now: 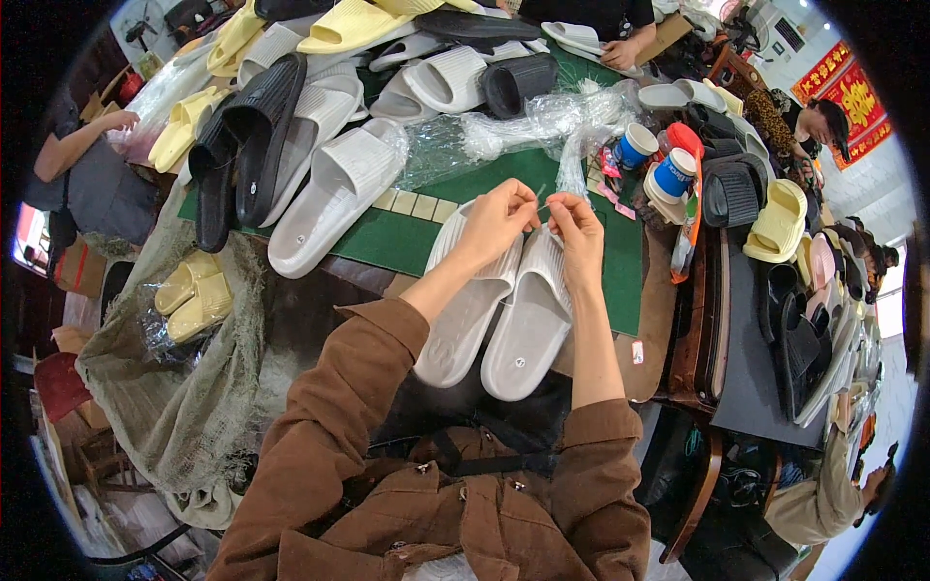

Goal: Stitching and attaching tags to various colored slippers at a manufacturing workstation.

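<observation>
— We see the pair of pale grey slippers [504,315] as soft moulded foam, matt, with fine ribs across the straps.

— Agreed, and the black slippers [242,145] beside the heap look like the same matt foam. The clear wrapping [504,131] is thin plastic film, glossy and crinkled.

— The green mat [417,237] under them reads as smooth and dull. Our brown jacket sleeves [339,426] are woven cloth, matt.

— And the sack [184,387] on the left is coarse, rough netting.

Head camera, downward (close fisheye)
</observation>
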Tool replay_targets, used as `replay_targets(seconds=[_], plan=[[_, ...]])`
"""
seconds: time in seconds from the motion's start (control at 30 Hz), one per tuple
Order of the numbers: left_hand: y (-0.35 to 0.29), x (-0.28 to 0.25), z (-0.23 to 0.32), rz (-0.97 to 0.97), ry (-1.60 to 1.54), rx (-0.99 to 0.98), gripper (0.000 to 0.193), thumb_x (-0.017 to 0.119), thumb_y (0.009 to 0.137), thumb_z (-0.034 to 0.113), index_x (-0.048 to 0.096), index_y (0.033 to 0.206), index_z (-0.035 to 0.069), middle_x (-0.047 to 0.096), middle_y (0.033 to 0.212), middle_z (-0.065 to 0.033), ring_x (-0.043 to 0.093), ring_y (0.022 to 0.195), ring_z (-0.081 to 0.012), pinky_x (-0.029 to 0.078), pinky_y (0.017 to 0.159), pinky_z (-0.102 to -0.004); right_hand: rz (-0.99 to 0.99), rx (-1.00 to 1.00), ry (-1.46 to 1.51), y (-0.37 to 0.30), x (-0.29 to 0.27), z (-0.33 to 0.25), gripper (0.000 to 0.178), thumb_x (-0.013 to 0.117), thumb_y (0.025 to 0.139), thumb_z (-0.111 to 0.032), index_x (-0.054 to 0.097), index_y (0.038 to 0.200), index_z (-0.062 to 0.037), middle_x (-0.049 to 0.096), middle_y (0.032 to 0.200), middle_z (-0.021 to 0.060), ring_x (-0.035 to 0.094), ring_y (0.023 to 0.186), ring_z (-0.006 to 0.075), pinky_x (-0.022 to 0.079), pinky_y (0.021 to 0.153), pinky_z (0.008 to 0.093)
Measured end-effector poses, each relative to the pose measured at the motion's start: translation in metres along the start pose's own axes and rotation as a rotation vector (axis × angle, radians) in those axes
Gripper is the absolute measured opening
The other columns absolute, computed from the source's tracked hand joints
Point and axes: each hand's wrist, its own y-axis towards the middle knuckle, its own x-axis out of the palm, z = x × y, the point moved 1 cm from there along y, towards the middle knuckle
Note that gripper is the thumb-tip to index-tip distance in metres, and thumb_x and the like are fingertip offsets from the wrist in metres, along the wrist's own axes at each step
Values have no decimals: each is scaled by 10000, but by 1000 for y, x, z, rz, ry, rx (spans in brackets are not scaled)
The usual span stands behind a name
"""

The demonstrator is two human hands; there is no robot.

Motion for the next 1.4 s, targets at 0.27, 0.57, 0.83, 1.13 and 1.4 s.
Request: replay_targets(seconds=[0.27,0.57,0.83,1.13,1.4], plan=[[3,0,-3,-202,-30,-30,153,570,885,78,608,965,-47,667,814,-75,646,736,-130,504,690,-261,40,-97,-212,1,-2,8,85,594,885,-74,645,923,-17,589,830,4,494,668,57,417,598,202],[9,-2,-17,-157,-87,-11,142,615,861,105,629,920,-24,662,767,-47,619,726,-101,488,667,-246,31,-121,-144,-2,8,5,80,584,894,-71,633,913,-10,587,800,8,525,659,63,428,584,211],[8,-5,-12,-33,104,-23,96,651,826,96,642,857,6,658,775,-27,585,686,-88,470,634,-251,90,-136,-288,-4,10,1,97,558,911,-99,584,917,-6,573,750,17,518,648,74,427,586,224],[6,1,-3,-58,57,29,78,637,832,66,629,868,-2,647,758,-28,586,675,-94,473,629,-249,31,-110,-326,1,3,5,143,529,932,-149,563,926,-10,573,773,29,512,678,91,428,622,239],[5,-1,3,-157,86,82,97,641,826,87,633,867,-1,650,791,-27,590,723,-92,473,687,-254,37,-10,-298,6,-7,10,169,502,948,-175,543,944,-11,551,808,27,492,712,96,415,662,234]])
